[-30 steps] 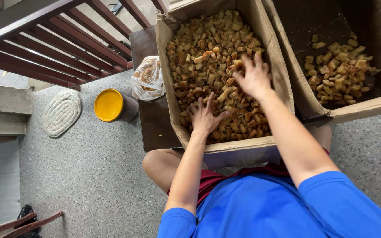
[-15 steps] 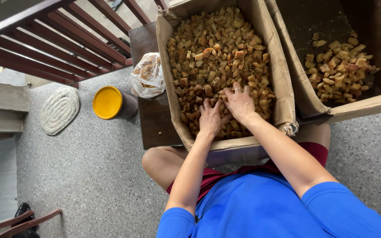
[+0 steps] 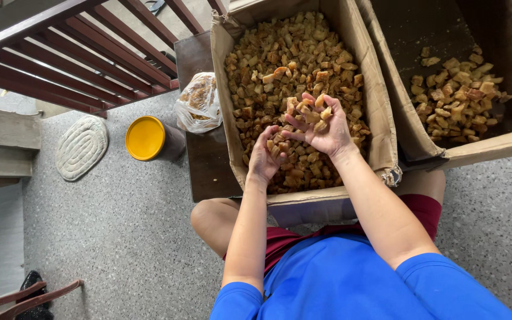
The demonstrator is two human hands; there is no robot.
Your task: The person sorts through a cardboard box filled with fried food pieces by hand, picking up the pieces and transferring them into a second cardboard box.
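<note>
**A:** Two hands over one full carton, so start nearest the body. Which one carries the load?

**B:** The right hand [image 3: 321,127], cupped palm-up with a heap of the golden-brown dried chunks [image 3: 310,112] lying in it, fingers curled loosely around them. The left hand [image 3: 266,157] sits just beside it, lower, fingers half-curled and touching the pile; I cannot tell whether it grips any pieces.

**A:** How would you handle a scoop like that well?

**B:** My judgement: keep the cupped palm level and directly above the near cardboard box [image 3: 380,112], so strays fall back into the pile. Let the left hand steady or pick from underneath instead of squeezing; the pieces look dry and may crumble.

**A:** And around the carton?

**B:** It rests on a dark low worktop [image 3: 205,166]. Further left on that worktop lies a clear plastic bag [image 3: 198,102] with similar pieces; a yellow-lidded tub [image 3: 146,138] stands on the floor beside it. To the right, touching the first carton, a second box [image 3: 475,154] holds far fewer chunks.
</note>
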